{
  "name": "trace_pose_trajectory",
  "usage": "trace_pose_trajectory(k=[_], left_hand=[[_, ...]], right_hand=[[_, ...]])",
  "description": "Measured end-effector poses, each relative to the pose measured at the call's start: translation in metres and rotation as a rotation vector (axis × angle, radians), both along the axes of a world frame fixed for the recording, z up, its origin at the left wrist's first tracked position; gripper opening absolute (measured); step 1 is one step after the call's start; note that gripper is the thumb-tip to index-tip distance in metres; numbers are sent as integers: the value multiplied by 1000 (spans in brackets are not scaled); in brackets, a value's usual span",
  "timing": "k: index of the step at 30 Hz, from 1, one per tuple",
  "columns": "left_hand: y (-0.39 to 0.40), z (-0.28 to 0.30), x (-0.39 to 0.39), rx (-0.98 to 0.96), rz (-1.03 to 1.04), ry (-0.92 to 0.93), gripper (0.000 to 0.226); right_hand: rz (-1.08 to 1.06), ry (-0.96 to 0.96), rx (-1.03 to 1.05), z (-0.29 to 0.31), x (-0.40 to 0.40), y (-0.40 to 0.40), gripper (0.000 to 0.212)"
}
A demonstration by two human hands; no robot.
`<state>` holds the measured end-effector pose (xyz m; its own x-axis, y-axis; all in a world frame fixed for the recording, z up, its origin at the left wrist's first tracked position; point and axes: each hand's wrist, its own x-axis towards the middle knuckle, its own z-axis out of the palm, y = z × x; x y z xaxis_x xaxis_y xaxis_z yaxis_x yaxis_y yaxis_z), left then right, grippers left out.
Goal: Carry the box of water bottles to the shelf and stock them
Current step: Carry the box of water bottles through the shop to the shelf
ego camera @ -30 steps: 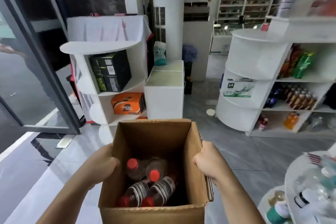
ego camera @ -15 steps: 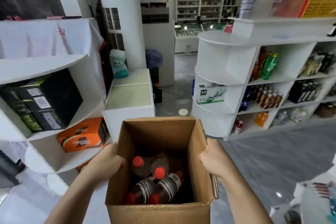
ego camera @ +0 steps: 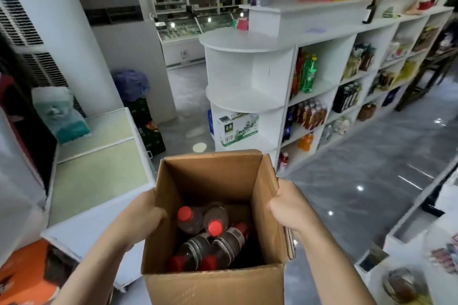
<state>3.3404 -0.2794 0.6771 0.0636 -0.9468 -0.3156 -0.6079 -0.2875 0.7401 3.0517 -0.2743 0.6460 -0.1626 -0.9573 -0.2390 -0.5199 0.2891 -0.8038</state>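
We see the left hand [ego camera: 141, 215] and right hand [ego camera: 290, 208] gripping opposite walls of the open cardboard box [ego camera: 215, 287]; inside lie perhaps four red-capped bottles [ego camera: 213, 233].

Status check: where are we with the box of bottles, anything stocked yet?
Done: the cardboard box is picked up, gripped by the left hand and right hand on opposite walls. In hand: carrying it along the aisle beside the white shelf. Left: all stocking; the red-capped bottles lie inside the box.
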Motion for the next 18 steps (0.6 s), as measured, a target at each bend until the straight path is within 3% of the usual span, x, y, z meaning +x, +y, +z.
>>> trace_pose_trajectory(k=[9,18], left_hand=[[-169,-15,-30,-12,-151,30,27],[-310,-48,-104,37,-187,58,28]], right_hand=[[-176,-43,-7,0,-22,-117,30],[-154,-18,33,-24,-92,-250,39]])
